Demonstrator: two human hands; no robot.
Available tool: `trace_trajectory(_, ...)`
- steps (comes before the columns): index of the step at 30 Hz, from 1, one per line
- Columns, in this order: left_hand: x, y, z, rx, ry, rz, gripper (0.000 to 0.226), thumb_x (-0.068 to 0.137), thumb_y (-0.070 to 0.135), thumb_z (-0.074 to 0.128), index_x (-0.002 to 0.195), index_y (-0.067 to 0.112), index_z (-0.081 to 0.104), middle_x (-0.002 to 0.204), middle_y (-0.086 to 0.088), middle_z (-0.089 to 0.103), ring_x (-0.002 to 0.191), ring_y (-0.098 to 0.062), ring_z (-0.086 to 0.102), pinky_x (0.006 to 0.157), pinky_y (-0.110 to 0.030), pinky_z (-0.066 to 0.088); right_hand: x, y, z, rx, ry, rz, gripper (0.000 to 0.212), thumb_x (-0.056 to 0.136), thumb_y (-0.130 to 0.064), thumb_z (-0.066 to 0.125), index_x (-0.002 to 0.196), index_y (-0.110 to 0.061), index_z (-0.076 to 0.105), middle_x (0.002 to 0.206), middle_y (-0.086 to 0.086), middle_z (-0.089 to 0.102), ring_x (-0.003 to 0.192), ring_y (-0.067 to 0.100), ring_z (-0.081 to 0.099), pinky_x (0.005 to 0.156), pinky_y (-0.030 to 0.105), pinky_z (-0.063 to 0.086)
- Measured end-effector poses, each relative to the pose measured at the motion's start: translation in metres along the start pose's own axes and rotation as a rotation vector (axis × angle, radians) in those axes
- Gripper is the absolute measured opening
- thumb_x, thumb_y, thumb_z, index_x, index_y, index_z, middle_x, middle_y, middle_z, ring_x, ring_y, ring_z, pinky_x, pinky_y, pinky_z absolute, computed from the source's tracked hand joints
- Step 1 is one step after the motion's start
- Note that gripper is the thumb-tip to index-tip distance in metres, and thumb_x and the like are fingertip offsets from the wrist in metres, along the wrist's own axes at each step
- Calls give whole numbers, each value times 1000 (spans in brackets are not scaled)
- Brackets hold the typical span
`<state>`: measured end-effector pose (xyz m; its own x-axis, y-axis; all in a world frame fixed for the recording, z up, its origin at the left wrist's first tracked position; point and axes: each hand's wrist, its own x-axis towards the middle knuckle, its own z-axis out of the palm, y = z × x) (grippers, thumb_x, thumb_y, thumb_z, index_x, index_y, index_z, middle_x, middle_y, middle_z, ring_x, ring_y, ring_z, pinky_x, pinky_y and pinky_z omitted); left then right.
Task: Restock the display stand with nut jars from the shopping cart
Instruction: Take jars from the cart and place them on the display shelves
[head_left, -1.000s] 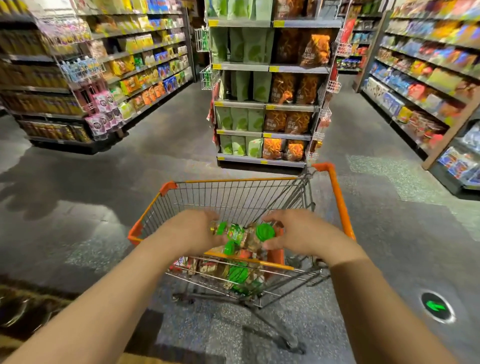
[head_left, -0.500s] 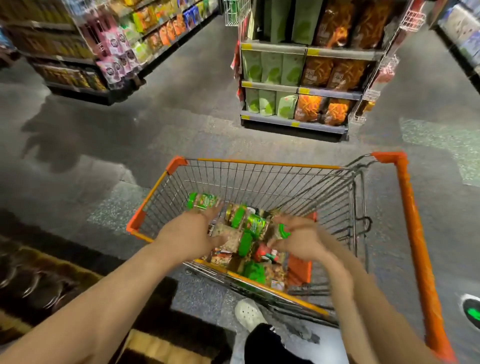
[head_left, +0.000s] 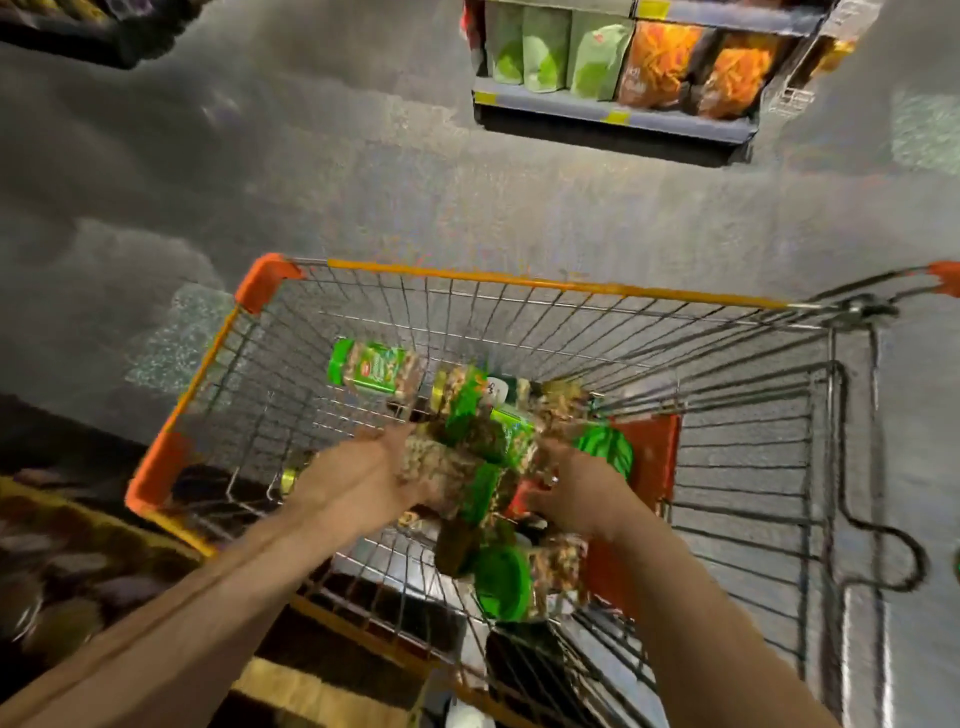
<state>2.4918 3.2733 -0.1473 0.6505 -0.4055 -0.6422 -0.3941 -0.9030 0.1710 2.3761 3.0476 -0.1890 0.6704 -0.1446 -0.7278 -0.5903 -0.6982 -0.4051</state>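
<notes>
Jars (head_left: 470, 457) look hard, slick and hefty, best taken round the body; grip of left hand (head_left: 353, 475) and right hand (head_left: 576, 493) can't be told through blur.

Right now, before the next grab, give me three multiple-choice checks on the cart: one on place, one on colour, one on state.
1. Where does the lone jar lie?
A. on the floor
B. apart in the cart, left of the pile
C. on the shelf

2. What colour are the jar lids?
A. green
B. white
C. blue

3. What are the hands doing?
A. resting on the cart handle
B. hanging idle
C. down in the jar pile

B: it lies alone on the basket wires.
A: the near lid is plainly green.
C: left hand and right hand are both among the jars; blur hides the grips.
</notes>
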Motion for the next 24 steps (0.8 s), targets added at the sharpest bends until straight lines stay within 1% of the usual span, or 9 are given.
trace_trajectory(4,53,0,16,-88,-39,-20,75,94,62,57,156,31,29,129,-1,66,102,-16,66,70,-23,47,50,6,3,61,-11,43,83,92,-42,72,159,-22,27,129,16,66,110,30,66,95,39,54)
trace_trajectory(6,80,0,27,-144,-54,-46,80,91,65,60,156,38,22,106,5,69,77,-10,63,59,-24,44,76,9,8,73,-12,67,87,90,-44,74,160,-25,26,134,16,61,112,30,64,98,41,54)
trace_trajectory(7,91,1,31,-166,-64,-58,83,89,66,61,157,40,19,103,7,67,71,-7,57,56,-24,43,87,10,10,73,-12,75,88,89,-45,75,160,-27,24,137,16,60,116,30,63,101,42,53)
trace_trajectory(8,100,2,35,-189,-76,-66,85,89,65,62,157,41,18,107,5,64,77,-7,56,61,-25,45,96,11,13,74,-13,85,90,89,-44,75,160,-28,23,137,16,60,116,30,63,103,43,52)
trace_trajectory(10,123,3,46,-215,-83,-84,85,90,62,64,158,39,18,139,-5,56,110,-19,57,89,-32,47,117,14,19,84,-17,104,91,88,-43,77,160,-28,24,132,16,62,112,29,65,103,43,52)
trace_trajectory(11,133,3,50,-217,-78,-92,86,89,62,64,158,39,19,147,-8,50,124,-26,53,100,-36,44,126,16,21,95,-24,115,91,87,-42,78,159,-28,24,130,16,62,112,29,65,103,42,52)
trace_trajectory(14,163,-2,67,-185,-86,-101,95,84,70,64,159,36,17,160,-10,35,144,-33,37,117,-45,34,145,20,20,85,-65,134,92,87,-42,78,160,-29,24,143,16,55,126,31,58,106,38,47)
trace_trajectory(18,196,0,81,-184,-107,-70,98,83,64,70,159,25,23,157,-12,39,143,-32,38,114,-44,36,163,24,17,29,-100,128,91,87,-41,79,160,-28,25,146,12,55,131,30,53,106,36,45)
trace_trajectory(24,230,2,99,-135,-202,-68,107,74,75,70,157,23,26,145,-11,53,130,-33,53,105,-45,47,197,20,23,-3,-182,168,93,82,-36,83,158,-33,29,156,13,41,138,34,46,111,43,42)
